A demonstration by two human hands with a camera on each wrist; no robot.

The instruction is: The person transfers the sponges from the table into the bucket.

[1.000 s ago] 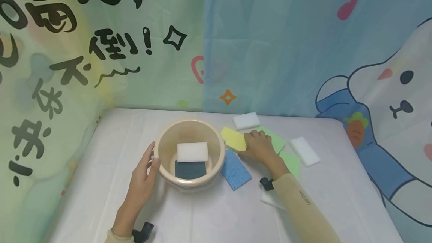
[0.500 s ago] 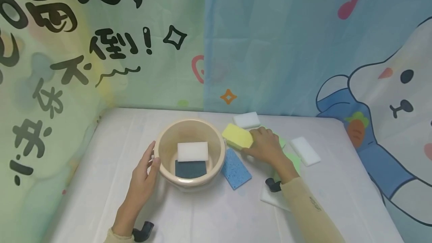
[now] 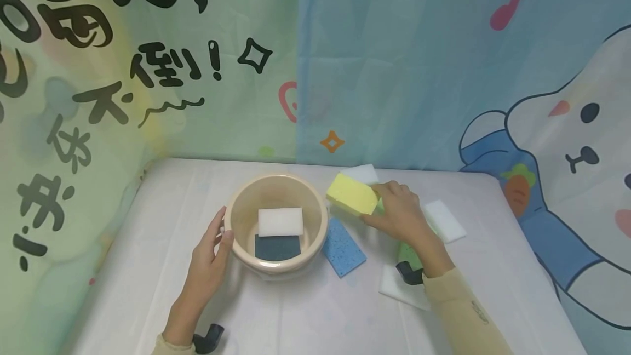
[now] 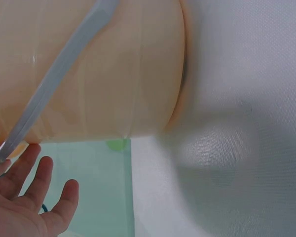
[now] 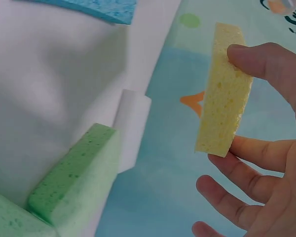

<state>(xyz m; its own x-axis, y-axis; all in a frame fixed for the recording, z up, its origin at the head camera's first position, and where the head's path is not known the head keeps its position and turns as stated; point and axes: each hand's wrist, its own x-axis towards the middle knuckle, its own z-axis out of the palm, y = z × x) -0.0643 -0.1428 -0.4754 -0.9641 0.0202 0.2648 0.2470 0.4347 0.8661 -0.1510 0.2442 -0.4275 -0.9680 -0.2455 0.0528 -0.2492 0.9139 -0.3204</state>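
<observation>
My right hand (image 3: 399, 213) pinches a yellow sponge (image 3: 352, 194) between thumb and fingers, raised to the right of the beige bucket. In the right wrist view the thumb presses one side of the yellow sponge (image 5: 224, 91), while other fingers spread below it. My left hand (image 3: 211, 259) rests against the left side of the bucket (image 3: 240, 253); the left wrist view shows its fingers loosely extended, a fingertip at the wall beside the grey handle (image 4: 64, 66). Inside the bucket lie a white sponge (image 3: 280, 222) and a dark grey one (image 3: 277, 248).
A blue sponge (image 3: 344, 248) lies right of the bucket. Green sponges (image 5: 74, 173) sit under and beside the right forearm, partly hidden. White sponges lie at the back (image 3: 362, 173), at the right (image 3: 445, 221) and near the right wrist (image 3: 401, 289). A printed curtain (image 3: 394, 70) hangs behind.
The right hand has lifted the yellow sponge off the table and drawn it slightly to the right, tilting it. The left hand and bucket have stayed put.
</observation>
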